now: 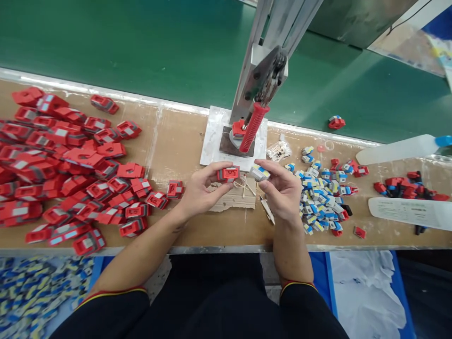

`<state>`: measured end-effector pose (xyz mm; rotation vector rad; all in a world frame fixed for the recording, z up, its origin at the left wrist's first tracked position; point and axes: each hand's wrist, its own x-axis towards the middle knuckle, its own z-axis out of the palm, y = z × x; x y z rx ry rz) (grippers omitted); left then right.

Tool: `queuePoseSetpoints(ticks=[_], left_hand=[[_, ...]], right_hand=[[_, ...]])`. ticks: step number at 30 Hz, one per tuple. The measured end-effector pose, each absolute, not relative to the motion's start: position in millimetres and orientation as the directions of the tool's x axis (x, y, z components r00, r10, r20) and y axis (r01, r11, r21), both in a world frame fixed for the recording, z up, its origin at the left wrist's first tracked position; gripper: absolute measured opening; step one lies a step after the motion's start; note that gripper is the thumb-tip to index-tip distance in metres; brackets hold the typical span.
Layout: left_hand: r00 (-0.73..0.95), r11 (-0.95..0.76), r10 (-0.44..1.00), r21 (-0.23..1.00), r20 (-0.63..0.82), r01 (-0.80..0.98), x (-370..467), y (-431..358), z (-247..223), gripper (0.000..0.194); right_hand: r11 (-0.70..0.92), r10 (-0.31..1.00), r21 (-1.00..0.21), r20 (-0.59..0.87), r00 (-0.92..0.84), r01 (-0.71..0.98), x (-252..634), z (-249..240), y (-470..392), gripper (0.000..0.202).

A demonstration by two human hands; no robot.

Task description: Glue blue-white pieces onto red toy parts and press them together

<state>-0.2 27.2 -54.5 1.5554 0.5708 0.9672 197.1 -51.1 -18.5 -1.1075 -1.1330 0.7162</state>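
Between thumb and fingers, my left hand [201,192] grips a red plastic toy part [229,174] with a recess facing up. Just to its right, my right hand [282,190] pinches a small white plastic block [259,173] with blue and yellow marks. The two pieces are held close together, with a gap between them. Right behind them stands a hand press [267,84] with a red lever handle [254,127]. Another red part [239,127] sits at the press, partly hidden by the handle.
A large heap of red parts [70,160] covers the bench's left side. White-and-blue blocks [318,197] are piled right of my right hand. Cotton swabs [278,150] lie beside the press plate [213,136]. Two plastic bottles [399,148] lie at the right; a green surface [123,47] runs behind.
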Motion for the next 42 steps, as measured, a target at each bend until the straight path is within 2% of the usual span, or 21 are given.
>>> queuePoseSetpoints(ticks=[7, 12, 17, 21, 25, 28, 31, 36, 42], left_hand=[[0.514, -0.249, 0.809, 0.958, 0.286, -0.142, -1, 23, -54, 0.042], [0.506, -0.275, 0.807, 0.952, 0.304, -0.133, 0, 22, -50, 0.038], [0.472, -0.395, 0.794, 0.915, 0.383, -0.078, 0, 23, -49, 0.033], [0.436, -0.581, 0.735, 0.813, 0.519, 0.013, 0, 22, -50, 0.033], [0.340, -0.803, 0.594, 0.562, 0.729, 0.199, 1, 15, -50, 0.035], [0.288, -0.856, 0.492, 0.397, 0.821, 0.331, 4, 8, -49, 0.033], [0.286, -0.860, 0.450, 0.325, 0.846, 0.392, 6, 4, -49, 0.027], [0.292, -0.870, 0.435, 0.315, 0.852, 0.379, 7, 2, -48, 0.030], [0.349, -0.849, 0.514, 0.523, 0.783, 0.076, 6, 3, -41, 0.044]], right_hand=[[0.221, 0.924, -0.963, 0.158, 0.347, -0.151, 189, -31, -48, 0.035], [0.213, 0.922, -0.966, 0.150, 0.356, -0.145, 185, -23, -50, 0.043], [0.192, 0.926, -0.970, 0.130, 0.354, -0.147, 177, -17, -53, 0.039], [0.158, 0.920, -0.987, 0.135, 0.368, -0.034, 164, -19, -53, 0.040], [0.194, 0.861, -0.962, 0.261, 0.436, 0.193, 150, -22, -51, 0.044], [0.231, 0.807, -0.909, 0.378, 0.455, 0.347, 144, -24, -50, 0.043], [0.251, 0.768, -0.861, 0.455, 0.451, 0.441, 143, -25, -50, 0.043], [0.261, 0.751, -0.789, 0.528, 0.397, 0.556, 145, -22, -49, 0.040], [0.258, 0.644, -0.564, 0.706, 0.296, 0.784, 150, -21, -50, 0.040]])
